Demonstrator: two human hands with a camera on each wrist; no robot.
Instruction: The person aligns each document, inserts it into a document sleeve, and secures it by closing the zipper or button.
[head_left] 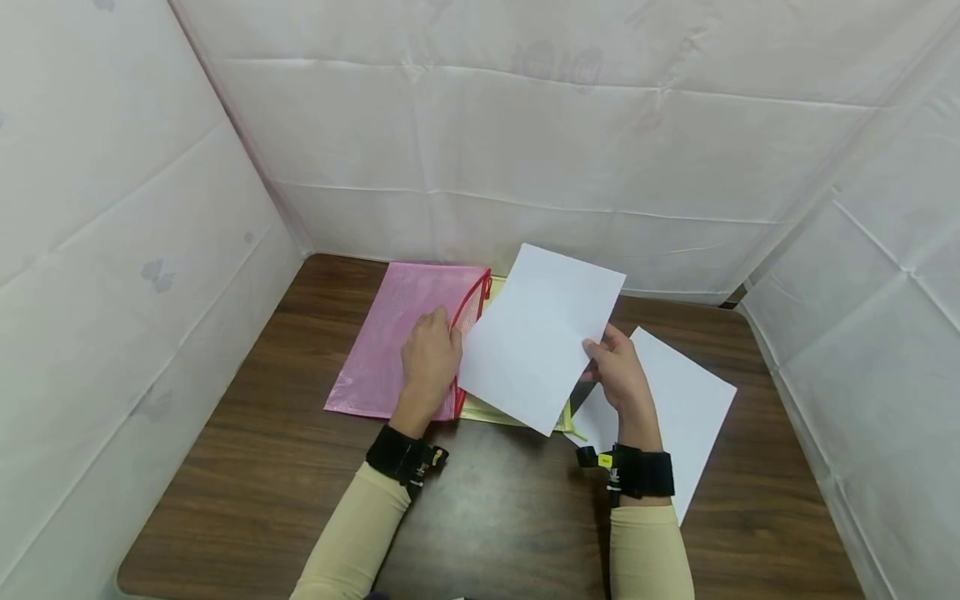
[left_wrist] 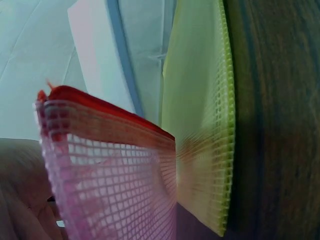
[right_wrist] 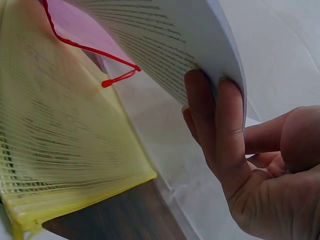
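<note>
A pink mesh pouch point(head_left: 401, 333) with a red zip edge point(head_left: 468, 308) lies on the brown table point(head_left: 510, 517). It overlaps a yellow mesh pouch point(head_left: 487, 410). My left hand point(head_left: 438, 343) grips the pink pouch at its zip edge and lifts the upper layer point(left_wrist: 115, 190). My right hand point(head_left: 600, 350) pinches the right edge of a white sheet point(head_left: 540, 333), held tilted above the yellow pouch with its left corner by the pink pouch's opening. The sheet's underside point(right_wrist: 165, 45) carries printed lines. My right fingers point(right_wrist: 215, 125) lie under it, and the thumb is on top.
More white paper point(head_left: 678, 408) lies flat on the table under my right wrist. White cloth walls point(head_left: 525, 150) close in the table at the back and on both sides. A red zip pull point(right_wrist: 117, 79) hangs over the yellow pouch point(right_wrist: 60, 135).
</note>
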